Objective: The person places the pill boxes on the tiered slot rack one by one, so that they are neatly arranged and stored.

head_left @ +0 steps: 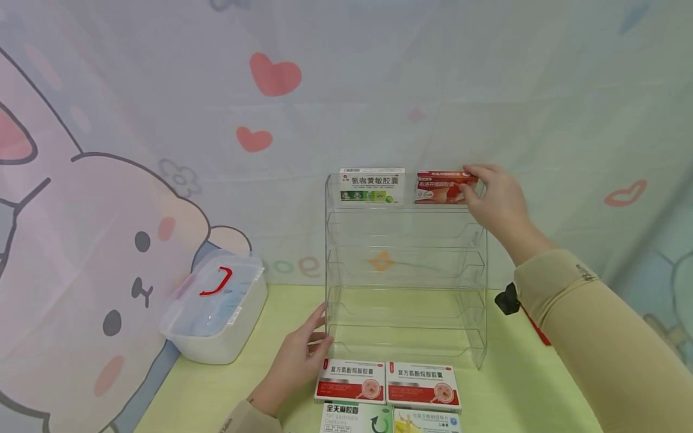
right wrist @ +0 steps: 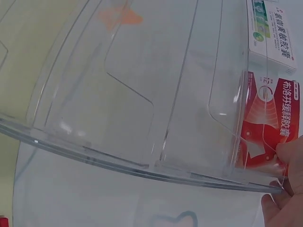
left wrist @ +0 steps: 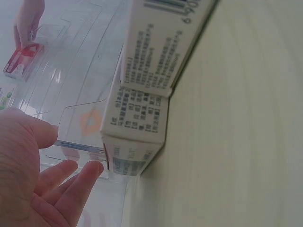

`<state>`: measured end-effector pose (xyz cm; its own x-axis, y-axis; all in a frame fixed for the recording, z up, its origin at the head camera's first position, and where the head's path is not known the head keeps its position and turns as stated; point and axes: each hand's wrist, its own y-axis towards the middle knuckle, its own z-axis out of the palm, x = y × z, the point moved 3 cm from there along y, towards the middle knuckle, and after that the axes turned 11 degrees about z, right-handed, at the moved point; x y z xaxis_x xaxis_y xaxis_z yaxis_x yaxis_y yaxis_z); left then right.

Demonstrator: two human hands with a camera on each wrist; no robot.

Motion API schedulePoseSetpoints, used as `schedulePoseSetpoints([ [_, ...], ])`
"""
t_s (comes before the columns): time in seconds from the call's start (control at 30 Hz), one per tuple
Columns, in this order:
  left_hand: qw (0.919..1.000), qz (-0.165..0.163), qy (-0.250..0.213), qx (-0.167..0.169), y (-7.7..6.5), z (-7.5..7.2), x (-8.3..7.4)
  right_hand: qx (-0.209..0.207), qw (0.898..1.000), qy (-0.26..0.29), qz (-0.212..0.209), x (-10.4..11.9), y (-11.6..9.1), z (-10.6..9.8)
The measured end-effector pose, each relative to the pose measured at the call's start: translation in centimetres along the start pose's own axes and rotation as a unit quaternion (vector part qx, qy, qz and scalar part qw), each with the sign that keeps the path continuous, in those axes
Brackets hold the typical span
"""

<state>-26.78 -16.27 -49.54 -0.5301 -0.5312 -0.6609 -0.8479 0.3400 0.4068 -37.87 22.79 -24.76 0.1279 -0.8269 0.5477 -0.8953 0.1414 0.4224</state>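
A clear tiered display rack [head_left: 406,307] stands upright on the table. On its top tier, my right hand [head_left: 500,201] pinches the right end of a red-and-white medicine box [head_left: 441,187], thumb on the front face. To the left on that tier, a white-and-green medicine box [head_left: 372,187] stands apart from the red one. My left hand [head_left: 298,361] holds the rack's lower left side; in the left wrist view, the thumb and fingers lie on either side of the clear panel's edge. Two red-and-white boxes, the left one [head_left: 351,382] and the right one [head_left: 422,385], lie before the rack.
Nearer the front edge are a green-and-white box [head_left: 356,418] and a yellow-and-white box [head_left: 426,421], both partly cut off. At left sits a white lidded bin [head_left: 216,313] with a red handle. A printed cloth [head_left: 433,78] hangs behind the rack.
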Motion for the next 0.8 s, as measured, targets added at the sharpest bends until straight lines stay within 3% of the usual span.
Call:
schedulePoseSetpoints([
  [0.33,1.0000,-0.002,0.005,-0.007,-0.1,0.1,0.0,-0.064,0.997,0.041,-0.031,0.5,-1.4,0.8],
  [0.6,0.9999,0.007,0.008,-0.010,-0.1,0.0,0.1,-0.145,0.974,0.103,-0.143,1.0,-4.6,2.0],
  [0.7,0.9999,0.007,0.007,-0.008,-0.1,0.1,0.1,-0.142,0.969,0.115,-0.169,0.6,-6.7,2.7],
  [0.8,0.9999,0.010,0.005,-0.009,0.0,0.1,0.1,-0.121,0.971,0.106,-0.177,-0.1,-8.9,3.6],
])
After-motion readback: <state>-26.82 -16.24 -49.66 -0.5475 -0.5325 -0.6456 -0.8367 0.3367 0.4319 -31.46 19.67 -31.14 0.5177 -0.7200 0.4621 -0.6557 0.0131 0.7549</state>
